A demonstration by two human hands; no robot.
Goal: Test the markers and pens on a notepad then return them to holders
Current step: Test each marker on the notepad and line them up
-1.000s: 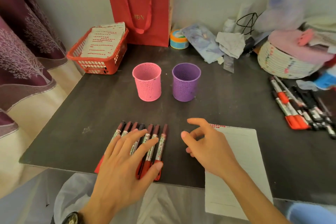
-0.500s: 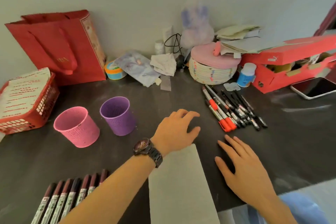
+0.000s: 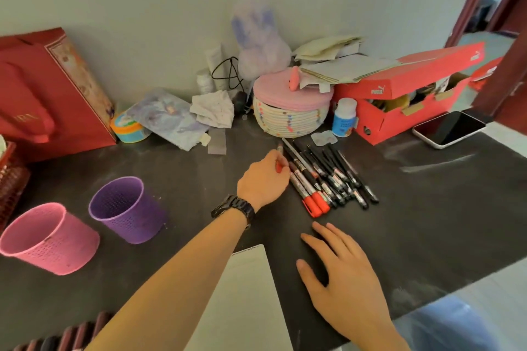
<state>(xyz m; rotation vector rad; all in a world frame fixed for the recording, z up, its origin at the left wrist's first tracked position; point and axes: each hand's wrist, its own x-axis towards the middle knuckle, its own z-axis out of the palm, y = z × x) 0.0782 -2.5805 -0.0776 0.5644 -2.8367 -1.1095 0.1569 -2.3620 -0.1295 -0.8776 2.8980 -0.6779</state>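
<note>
- The left hand (image 3: 263, 179) is curling its fingers round a red marker (image 3: 279, 151) at the left edge of the marker pile (image 3: 328, 177).
- The right hand (image 3: 342, 273) is resting flat, fingers spread, holding nothing, nearer the person than that grip.
- The notepad (image 3: 245, 293) is lying nearer than the grip; the purple holder (image 3: 125, 208) and pink holder (image 3: 48, 236) are standing to its left.

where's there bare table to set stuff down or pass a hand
Widest bare table lies right of the pen pile, in front of the phone. Another patch sits between the purple holder and the left hand, which grips a marker. Crowded along the wall: basket, shoebox.
</note>
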